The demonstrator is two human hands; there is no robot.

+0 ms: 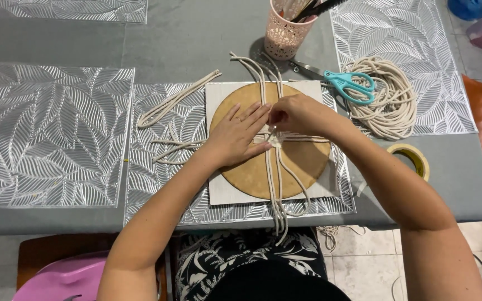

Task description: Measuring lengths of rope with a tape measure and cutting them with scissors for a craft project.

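Knotting stage: left hand (238,135) flat, fingers spread, pinning cream cords (277,167) on round board (252,178); right hand (297,114) pinching crossing strands, next likely needing an even tightening pull.

Right of the round wooden board (263,173), the teal-handled scissors (348,83), the coiled rope bundle (389,103) and the tape roll (411,159) crowd the table. The pink perforated cup (284,34) blocks the far side. Loose cord lengths (177,100) lie left; beyond them the placemat (46,134) lies bare.
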